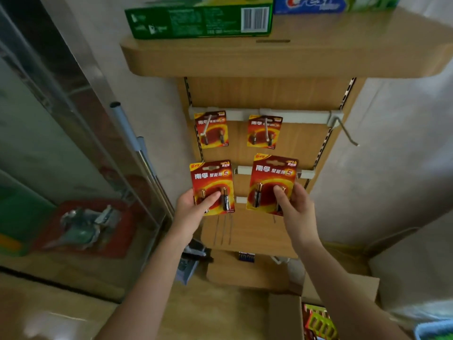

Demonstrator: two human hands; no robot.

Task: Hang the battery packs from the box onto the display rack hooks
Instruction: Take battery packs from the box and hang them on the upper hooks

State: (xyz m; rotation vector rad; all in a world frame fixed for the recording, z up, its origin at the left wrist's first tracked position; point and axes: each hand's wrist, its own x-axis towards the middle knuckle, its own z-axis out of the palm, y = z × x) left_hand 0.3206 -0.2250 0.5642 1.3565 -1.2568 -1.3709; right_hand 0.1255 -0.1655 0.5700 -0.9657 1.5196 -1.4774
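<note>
Nearest, at the bottom edge, the open cardboard box [285,315] shows more packs inside. Above it, each hand is closed on one red battery pack: the left hand [193,207] pinches the left pack [212,186] by its lower part, the right hand [294,204] the right pack [272,182]. Both are raised in front of the rack's middle rail [245,169], below two packs already hanging [212,130]. This looks like the hanging step; next, each card's top slot must line up with a hook tip and slide on

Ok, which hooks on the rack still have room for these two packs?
The top right hook is bare, beside two top hooks that carry hung packs. The lower rail is partly hidden behind the held packs.
</note>
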